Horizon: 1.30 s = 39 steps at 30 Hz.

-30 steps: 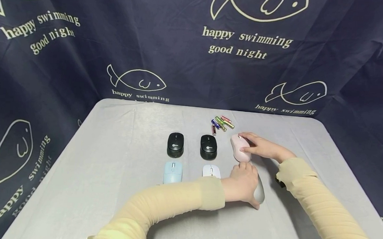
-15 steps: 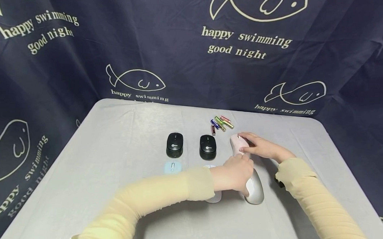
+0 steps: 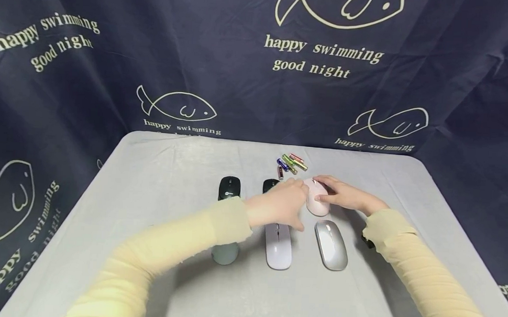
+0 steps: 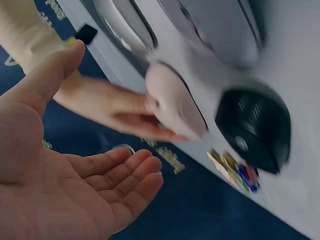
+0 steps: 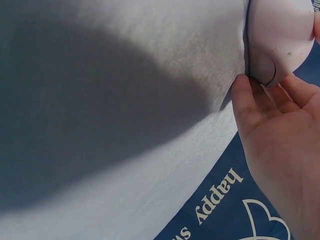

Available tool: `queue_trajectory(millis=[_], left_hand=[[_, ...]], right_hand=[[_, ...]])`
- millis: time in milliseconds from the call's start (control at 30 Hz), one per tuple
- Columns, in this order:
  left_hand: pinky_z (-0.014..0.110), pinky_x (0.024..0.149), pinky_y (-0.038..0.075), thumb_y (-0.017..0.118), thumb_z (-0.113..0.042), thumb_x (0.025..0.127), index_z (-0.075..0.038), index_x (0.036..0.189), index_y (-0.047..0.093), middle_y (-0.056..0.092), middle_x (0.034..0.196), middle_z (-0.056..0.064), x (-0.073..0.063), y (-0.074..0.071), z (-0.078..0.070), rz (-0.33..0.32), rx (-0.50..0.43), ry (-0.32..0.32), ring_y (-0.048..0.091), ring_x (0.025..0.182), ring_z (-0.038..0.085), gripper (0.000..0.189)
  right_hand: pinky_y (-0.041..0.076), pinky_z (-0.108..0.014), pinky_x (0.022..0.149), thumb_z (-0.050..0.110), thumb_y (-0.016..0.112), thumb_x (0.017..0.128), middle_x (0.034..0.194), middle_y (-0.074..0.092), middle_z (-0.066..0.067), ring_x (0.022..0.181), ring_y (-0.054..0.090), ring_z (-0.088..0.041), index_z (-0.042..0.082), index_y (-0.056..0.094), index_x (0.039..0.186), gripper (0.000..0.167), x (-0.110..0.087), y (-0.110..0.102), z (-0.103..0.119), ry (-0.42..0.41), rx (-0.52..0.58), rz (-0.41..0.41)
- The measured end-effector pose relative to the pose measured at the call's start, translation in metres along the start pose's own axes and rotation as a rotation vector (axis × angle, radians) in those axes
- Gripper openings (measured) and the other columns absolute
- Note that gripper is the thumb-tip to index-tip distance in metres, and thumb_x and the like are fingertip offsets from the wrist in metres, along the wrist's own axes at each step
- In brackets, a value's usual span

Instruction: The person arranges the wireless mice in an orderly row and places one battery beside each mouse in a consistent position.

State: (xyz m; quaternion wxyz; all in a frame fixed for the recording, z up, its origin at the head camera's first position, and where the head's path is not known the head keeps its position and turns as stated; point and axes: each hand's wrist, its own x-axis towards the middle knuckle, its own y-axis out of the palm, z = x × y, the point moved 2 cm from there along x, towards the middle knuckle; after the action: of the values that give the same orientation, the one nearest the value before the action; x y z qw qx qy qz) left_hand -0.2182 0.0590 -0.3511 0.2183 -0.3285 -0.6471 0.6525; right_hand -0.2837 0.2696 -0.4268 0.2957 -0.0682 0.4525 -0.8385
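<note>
My right hand holds a pale pink computer mouse on the table, its thumb and fingers against the mouse's sides; the right wrist view shows the fingertips at the mouse's lower edge. My left hand hangs in the air left of the pink mouse, fingers extended and nothing in them. Beneath it in the head view are a white mouse and a black mouse, both partly covered. A silver mouse lies in front of the pink one.
Farther left sit another black mouse and a bluish mouse, mostly behind the left sleeve. Several small batteries are heaped behind the mice. A dark curtain with fish prints borders the grey table.
My left hand has let go of the silver mouse and moved left and away from me, uncovering it. My right hand stays on the pink mouse.
</note>
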Motion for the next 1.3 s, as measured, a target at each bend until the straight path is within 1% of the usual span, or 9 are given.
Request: queue_trajectory(millis=[133, 233, 300, 433, 567, 767, 933, 1067, 1300], left_hand=[[0.035, 0.1, 0.042, 0.076, -0.057, 0.068, -0.001, 0.134, 0.046, 0.052, 0.13, 0.01, -0.001, -0.011, 0.02, -0.005, -0.023, -0.037, 0.048, 0.119, 0.023, 0.091], [0.037, 0.103, 0.039, 0.075, -0.056, 0.069, 0.0, 0.137, 0.043, 0.047, 0.137, 0.013, 0.002, -0.016, 0.035, -0.015, -0.031, -0.069, 0.043, 0.126, 0.026, 0.093], [0.037, 0.104, 0.038, 0.075, -0.054, 0.07, 0.0, 0.136, 0.043, 0.045, 0.139, 0.013, 0.005, -0.017, 0.045, -0.03, -0.036, -0.086, 0.042, 0.127, 0.027, 0.092], [0.036, 0.102, 0.039, 0.075, -0.052, 0.072, 0.0, 0.134, 0.044, 0.048, 0.133, 0.013, 0.011, -0.014, 0.063, -0.059, -0.04, -0.108, 0.045, 0.122, 0.026, 0.088], [0.036, 0.104, 0.038, 0.075, -0.05, 0.073, 0.001, 0.134, 0.044, 0.05, 0.129, 0.013, 0.017, -0.01, 0.077, -0.07, -0.064, -0.12, 0.047, 0.12, 0.027, 0.086], [0.038, 0.107, 0.035, 0.074, -0.046, 0.076, 0.001, 0.136, 0.044, 0.048, 0.134, 0.014, 0.031, -0.001, 0.09, -0.075, -0.13, -0.15, 0.043, 0.125, 0.029, 0.082], [0.038, 0.107, 0.034, 0.073, -0.043, 0.078, 0.001, 0.136, 0.043, 0.048, 0.135, 0.014, 0.04, 0.007, 0.097, -0.074, -0.182, -0.178, 0.042, 0.127, 0.029, 0.079], [0.037, 0.106, 0.036, 0.073, -0.043, 0.078, 0.0, 0.135, 0.046, 0.05, 0.132, 0.014, 0.046, 0.011, 0.101, -0.083, -0.175, -0.197, 0.044, 0.124, 0.028, 0.076], [0.035, 0.098, 0.042, 0.071, -0.044, 0.078, -0.003, 0.128, 0.052, 0.055, 0.121, 0.01, 0.056, 0.02, 0.105, -0.087, -0.107, -0.225, 0.05, 0.113, 0.026, 0.067]], right_hand=[[0.019, -0.059, 0.109, 0.027, 0.061, 0.091, 0.145, 0.031, -0.028, 0.135, 0.024, -0.045, -0.005, 0.033, 0.141, 0.066, 0.001, 0.0, 0.002, -0.005, -0.001, 0.0], [0.019, -0.058, 0.109, 0.028, 0.061, 0.09, 0.145, 0.031, -0.028, 0.136, 0.024, -0.045, -0.004, 0.033, 0.142, 0.067, 0.001, 0.0, 0.004, 0.004, 0.002, 0.001], [0.019, -0.058, 0.109, 0.028, 0.061, 0.091, 0.146, 0.031, -0.027, 0.136, 0.024, -0.045, -0.004, 0.033, 0.142, 0.066, 0.001, 0.0, 0.004, 0.011, 0.002, 0.002], [0.018, -0.058, 0.109, 0.03, 0.061, 0.091, 0.146, 0.03, -0.027, 0.136, 0.023, -0.045, -0.003, 0.034, 0.142, 0.066, 0.001, 0.001, 0.004, 0.023, 0.01, 0.007], [0.018, -0.059, 0.109, 0.03, 0.061, 0.091, 0.146, 0.03, -0.026, 0.137, 0.023, -0.045, -0.002, 0.034, 0.142, 0.066, 0.0, 0.001, 0.003, 0.028, 0.009, 0.005], [0.018, -0.058, 0.109, 0.031, 0.061, 0.091, 0.146, 0.03, -0.026, 0.137, 0.023, -0.044, -0.002, 0.034, 0.142, 0.066, -0.001, 0.001, 0.002, 0.025, 0.001, 0.001], [0.018, -0.058, 0.109, 0.03, 0.061, 0.091, 0.146, 0.03, -0.027, 0.137, 0.022, -0.045, -0.003, 0.034, 0.142, 0.067, 0.0, 0.001, 0.003, 0.023, 0.0, 0.001], [0.018, -0.058, 0.109, 0.03, 0.061, 0.091, 0.146, 0.03, -0.027, 0.137, 0.023, -0.045, -0.003, 0.034, 0.142, 0.066, 0.001, 0.001, 0.003, 0.016, -0.004, -0.001], [0.018, -0.058, 0.109, 0.031, 0.061, 0.091, 0.147, 0.03, -0.026, 0.137, 0.023, -0.045, -0.002, 0.034, 0.142, 0.066, 0.0, 0.0, 0.003, 0.018, -0.002, -0.003]])
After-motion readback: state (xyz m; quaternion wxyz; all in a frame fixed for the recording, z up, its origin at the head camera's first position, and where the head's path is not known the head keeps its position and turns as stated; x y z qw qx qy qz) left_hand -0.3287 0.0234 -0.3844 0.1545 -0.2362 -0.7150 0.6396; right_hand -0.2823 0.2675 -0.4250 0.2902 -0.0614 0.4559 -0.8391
